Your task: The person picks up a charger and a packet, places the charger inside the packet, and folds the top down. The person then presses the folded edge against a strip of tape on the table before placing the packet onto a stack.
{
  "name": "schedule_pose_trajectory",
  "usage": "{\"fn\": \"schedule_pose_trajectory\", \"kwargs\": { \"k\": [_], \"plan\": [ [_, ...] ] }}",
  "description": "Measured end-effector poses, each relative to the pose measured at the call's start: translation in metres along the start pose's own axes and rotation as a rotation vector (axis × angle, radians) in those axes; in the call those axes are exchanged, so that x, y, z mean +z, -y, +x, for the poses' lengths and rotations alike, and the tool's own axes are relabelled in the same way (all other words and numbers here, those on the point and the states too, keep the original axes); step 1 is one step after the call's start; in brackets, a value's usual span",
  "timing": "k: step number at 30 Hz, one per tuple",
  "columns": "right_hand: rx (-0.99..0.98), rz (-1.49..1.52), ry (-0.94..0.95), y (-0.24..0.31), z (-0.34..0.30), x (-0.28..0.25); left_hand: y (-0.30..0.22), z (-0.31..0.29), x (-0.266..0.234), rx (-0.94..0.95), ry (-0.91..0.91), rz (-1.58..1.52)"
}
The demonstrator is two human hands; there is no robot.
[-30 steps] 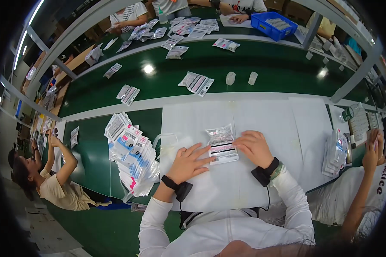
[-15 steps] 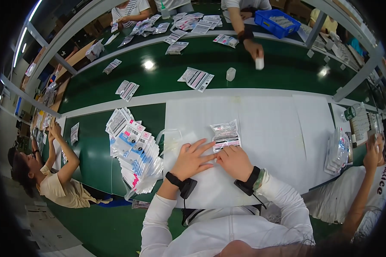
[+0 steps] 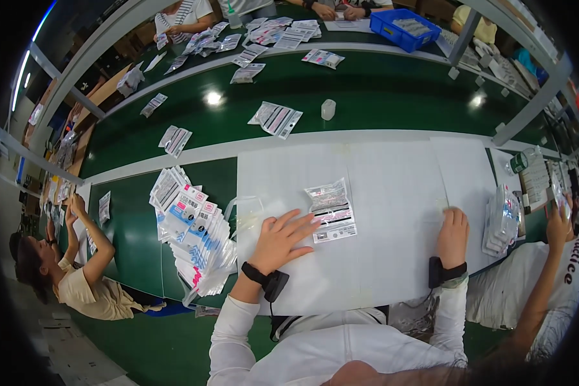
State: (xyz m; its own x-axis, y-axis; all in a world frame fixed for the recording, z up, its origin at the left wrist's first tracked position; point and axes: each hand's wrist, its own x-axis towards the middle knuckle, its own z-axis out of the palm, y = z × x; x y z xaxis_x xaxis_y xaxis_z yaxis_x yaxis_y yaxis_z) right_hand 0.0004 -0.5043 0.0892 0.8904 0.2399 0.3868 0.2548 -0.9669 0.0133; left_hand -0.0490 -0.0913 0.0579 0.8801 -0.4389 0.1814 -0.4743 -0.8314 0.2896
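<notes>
Since half a second ago, the right hand (image 3: 453,233) is moving away to the right, now lying flat with fingers loose, holding nothing. The left hand (image 3: 282,239) is pressing open-fingered beside the clear packet (image 3: 331,210), fingertips touching its left edge; the packet's long axis is running away from the person on the white mat (image 3: 392,180). A fan of white-blue packets (image 3: 196,235) is lying left, on the green table (image 3: 379,96).

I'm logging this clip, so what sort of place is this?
Probably a factory packing line: a long green conveyor belt carrying packets, a fanned stack of printed pouches beside the left hand, and several people seated at white work mats.
</notes>
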Motion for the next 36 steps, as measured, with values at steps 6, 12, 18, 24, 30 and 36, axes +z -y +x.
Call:
{"fn": "schedule_pose_trajectory", "kwargs": {
  "k": [6, 12, 18, 24, 30, 36],
  "plan": [
    [-0.474, 0.76, 0.189, 0.093, 0.056, 0.027, -0.004, 0.006, 0.003, -0.088, 0.042, -0.036],
    [-0.536, 0.678, 0.412, 0.092, 0.074, 0.054, -0.008, 0.006, 0.005, -0.074, -0.018, -0.036],
    [-0.445, 0.755, 0.297, 0.095, 0.065, 0.058, -0.024, 0.026, 0.023, -0.21, -0.135, -0.088],
    [-0.427, 0.738, 0.236, 0.097, 0.065, 0.059, -0.031, 0.036, 0.024, -0.174, -0.275, -0.02],
    [-0.487, 0.601, 0.17, 0.068, 0.058, 0.068, -0.03, 0.027, 0.021, -0.245, -0.318, 0.015],
    [-0.395, 0.779, 0.077, 0.091, 0.093, 0.06, -0.022, 0.003, -0.015, -0.318, -0.314, 0.088]
  ]
}}
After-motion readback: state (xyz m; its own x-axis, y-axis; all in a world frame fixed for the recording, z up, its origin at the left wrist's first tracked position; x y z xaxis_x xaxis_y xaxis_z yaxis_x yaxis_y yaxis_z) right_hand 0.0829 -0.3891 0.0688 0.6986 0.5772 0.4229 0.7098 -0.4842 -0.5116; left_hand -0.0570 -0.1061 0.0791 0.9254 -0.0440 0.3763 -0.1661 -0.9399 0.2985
